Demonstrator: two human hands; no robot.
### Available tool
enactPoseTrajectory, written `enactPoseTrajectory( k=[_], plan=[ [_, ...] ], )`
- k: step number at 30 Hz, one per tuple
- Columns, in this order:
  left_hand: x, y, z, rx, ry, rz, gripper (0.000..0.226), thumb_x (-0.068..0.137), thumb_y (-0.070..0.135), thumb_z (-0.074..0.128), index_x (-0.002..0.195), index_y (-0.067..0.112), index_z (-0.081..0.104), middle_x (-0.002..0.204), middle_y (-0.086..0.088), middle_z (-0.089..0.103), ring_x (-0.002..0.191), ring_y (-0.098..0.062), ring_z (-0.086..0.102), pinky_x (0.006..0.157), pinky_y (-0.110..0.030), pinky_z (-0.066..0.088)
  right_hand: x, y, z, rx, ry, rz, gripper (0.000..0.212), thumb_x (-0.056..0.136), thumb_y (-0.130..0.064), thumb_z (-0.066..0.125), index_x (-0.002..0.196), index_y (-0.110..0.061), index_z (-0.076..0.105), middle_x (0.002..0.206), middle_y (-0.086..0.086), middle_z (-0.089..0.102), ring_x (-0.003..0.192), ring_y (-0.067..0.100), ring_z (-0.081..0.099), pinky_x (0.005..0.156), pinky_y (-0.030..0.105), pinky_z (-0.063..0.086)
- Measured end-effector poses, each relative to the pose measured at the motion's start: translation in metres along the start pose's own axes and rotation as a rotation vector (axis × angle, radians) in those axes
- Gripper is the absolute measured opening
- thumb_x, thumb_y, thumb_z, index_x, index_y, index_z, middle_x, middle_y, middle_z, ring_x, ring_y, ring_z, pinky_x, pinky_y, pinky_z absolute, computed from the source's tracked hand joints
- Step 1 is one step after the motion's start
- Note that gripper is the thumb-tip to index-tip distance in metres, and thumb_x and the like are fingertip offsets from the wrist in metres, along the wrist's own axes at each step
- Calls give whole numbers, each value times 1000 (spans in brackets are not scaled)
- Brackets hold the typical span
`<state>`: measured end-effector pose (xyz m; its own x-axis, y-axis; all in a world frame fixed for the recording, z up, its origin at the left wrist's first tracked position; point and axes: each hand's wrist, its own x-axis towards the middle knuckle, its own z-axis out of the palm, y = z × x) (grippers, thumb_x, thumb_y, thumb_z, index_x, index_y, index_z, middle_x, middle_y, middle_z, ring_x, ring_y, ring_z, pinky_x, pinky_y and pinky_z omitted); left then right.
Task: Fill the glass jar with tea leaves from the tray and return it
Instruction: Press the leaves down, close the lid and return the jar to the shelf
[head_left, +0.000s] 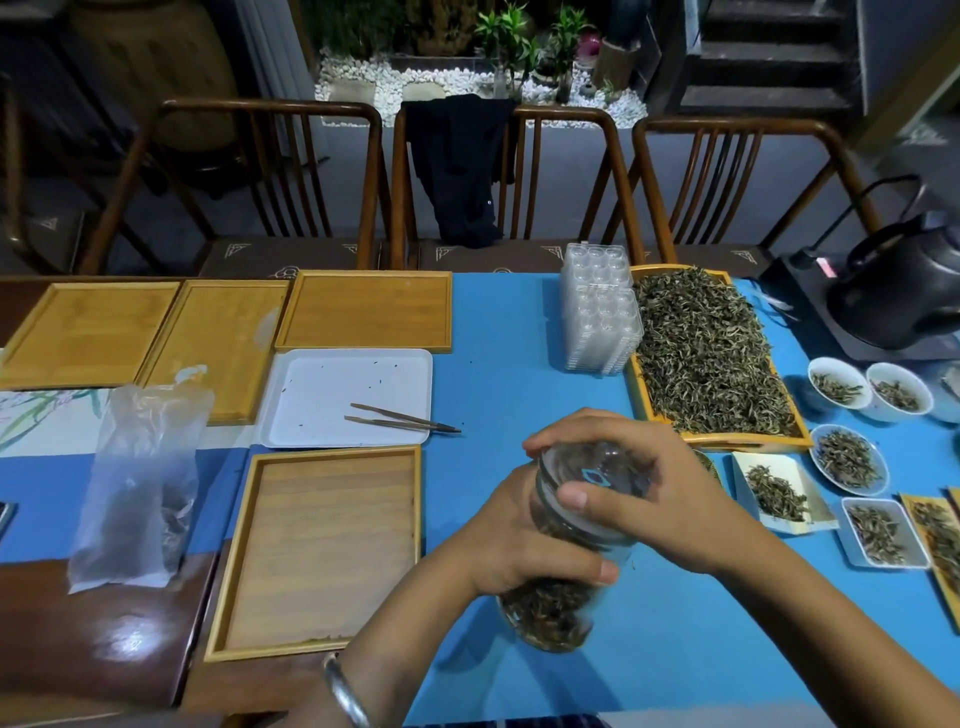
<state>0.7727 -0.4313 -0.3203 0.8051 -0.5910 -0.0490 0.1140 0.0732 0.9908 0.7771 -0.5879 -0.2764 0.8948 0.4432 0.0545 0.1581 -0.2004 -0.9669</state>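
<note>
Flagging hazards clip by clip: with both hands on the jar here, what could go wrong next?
The glass jar is held tilted in the air over the blue table, left hand round its body, right hand at its lid end: a slip could drop it. If the lid is loose, leaves may spill. The tea tray lies close by the right forearm.

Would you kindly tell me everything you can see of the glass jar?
The jar is clear glass, round, with a clear lid that bears a small blue mark. Dark tea leaves fill its lower part. It is tilted, lid end away from the person, above the blue cloth. The left hand grips its body; the right hand curls over the lid. The picture does not show whether its base touches the cloth.
</note>
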Motion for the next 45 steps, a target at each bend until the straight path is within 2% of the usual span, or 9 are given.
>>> enactPoseTrajectory(
  k=[5, 13, 17, 24, 28, 34, 37, 40, 45],
  plan=[
    [2, 8, 5, -89, -121, -4, 58, 61, 19, 71, 116, 25, 58, 111, 11, 65, 109, -3, 61, 96, -20, 46, 2, -9, -13, 63, -114, -64, 38, 75, -21, 71, 107, -2, 68, 106, 15, 66, 97, 32, 65, 84, 44, 53],
    [3, 4, 11, -145, -299, -118, 45, 56, 21, 67, 101, 19, 63, 96, 18, 70, 98, -8, 61, 94, -28, 46, -4, -6, -21, 93, -265, -66, 42, 70, -19, 69, 108, 1, 67, 103, 16, 64, 90, 35, 64, 77, 40, 51],
    [4, 6, 13, -161, -363, -125, 37, 58, 21, 65, 96, 21, 64, 90, 17, 73, 93, -5, 64, 90, -26, 47, -10, -2, -19, 111, -212, -78, 43, 70, -19, 69, 108, 1, 67, 102, 17, 64, 89, 35, 64, 76, 41, 52],
    [0, 3, 15, -171, -163, -141, 59, 58, 21, 69, 115, 9, 57, 108, 0, 65, 104, -12, 62, 95, -26, 47, -5, -1, -15, 81, -145, -44, 37, 73, -20, 69, 105, -2, 68, 100, 18, 65, 91, 35, 64, 79, 48, 52],
    [0, 3, 15, -60, -85, -96, 56, 57, 24, 73, 112, 21, 60, 105, 14, 67, 103, 0, 63, 92, -17, 46, -9, 4, -11, 70, -76, -33, 36, 74, -22, 70, 106, -6, 69, 101, 12, 65, 92, 30, 64, 81, 37, 50],
    [3, 8, 14, 17, -12, -64, 58, 56, 28, 74, 112, 20, 61, 105, 8, 68, 100, 0, 64, 91, -17, 46, -8, 3, -13, -17, -37, -16, 39, 77, -30, 68, 110, -10, 67, 107, 9, 67, 100, 27, 65, 87, 37, 51],
    [12, 16, 13, 35, 30, -32, 61, 52, 30, 77, 110, 21, 63, 100, 9, 70, 95, -5, 66, 92, -22, 49, -3, 2, -19, 93, 104, -8, 68, 76, -58, 58, 124, -9, 59, 124, 11, 62, 117, 26, 58, 98, 41, 48],
    [24, 26, 13, 42, 83, 15, 60, 52, 28, 80, 109, 21, 62, 93, 16, 74, 92, 0, 67, 86, -15, 50, -12, 9, -26, 371, 286, -4, 102, 65, -81, 55, 132, -4, 47, 130, 19, 57, 122, 35, 53, 101, 48, 44],
    [42, 36, 17, -19, 123, 49, 63, 49, 29, 81, 107, 9, 66, 88, 9, 77, 86, -4, 69, 81, -17, 52, -58, 33, -24, 257, 346, -5, 85, 63, -57, 80, 136, -32, 44, 138, -2, 53, 129, 21, 49, 105, 34, 41]
  ],
)
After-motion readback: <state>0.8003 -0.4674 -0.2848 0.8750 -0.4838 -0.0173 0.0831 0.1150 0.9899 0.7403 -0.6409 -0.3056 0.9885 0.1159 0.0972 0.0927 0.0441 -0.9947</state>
